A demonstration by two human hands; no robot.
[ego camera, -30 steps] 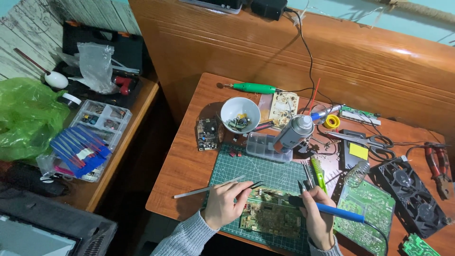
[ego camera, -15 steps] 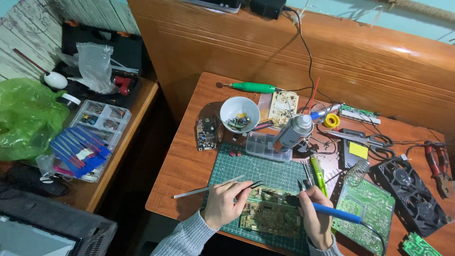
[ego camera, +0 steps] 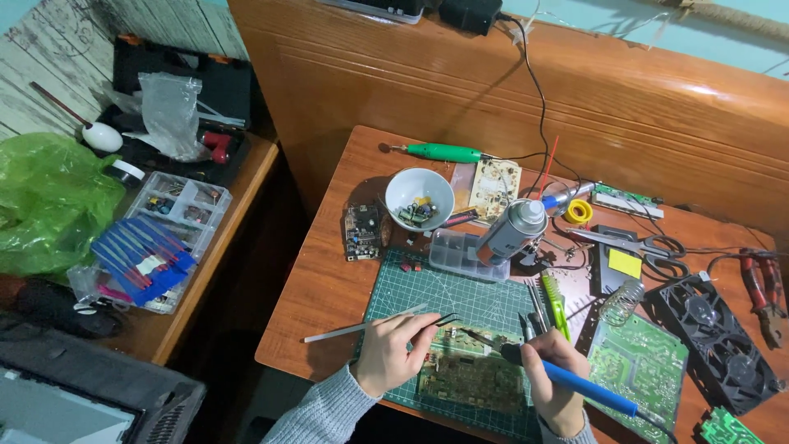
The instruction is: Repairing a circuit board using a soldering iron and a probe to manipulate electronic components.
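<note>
My left hand point(ego camera: 393, 352) grips black tweezers point(ego camera: 445, 319) whose tips point right, just above a brown circuit board point(ego camera: 468, 380) lying on a green cutting mat point(ego camera: 460, 292). My right hand point(ego camera: 552, 380) holds a blue-handled soldering iron point(ego camera: 575, 382); its dark tip point(ego camera: 472, 335) slants left and meets the board's upper edge near the tweezer tips. A thin silver rod point(ego camera: 362, 327) lies on the mat under my left hand.
A white bowl point(ego camera: 419, 197) of small parts, a clear parts box point(ego camera: 460, 255), a grey spray can point(ego camera: 511, 230), a green tool point(ego camera: 444, 152), a green circuit board point(ego camera: 637, 366), a black fan point(ego camera: 719, 341) and red pliers point(ego camera: 764, 292) crowd the wooden table point(ego camera: 329, 271). Left, a side table holds a parts organiser point(ego camera: 177, 205) and green bag point(ego camera: 49, 197).
The view has shifted slightly. The soldering iron tip has come in leftward to the board's top edge, close to the tweezer tips. Both hands stay over the board.
</note>
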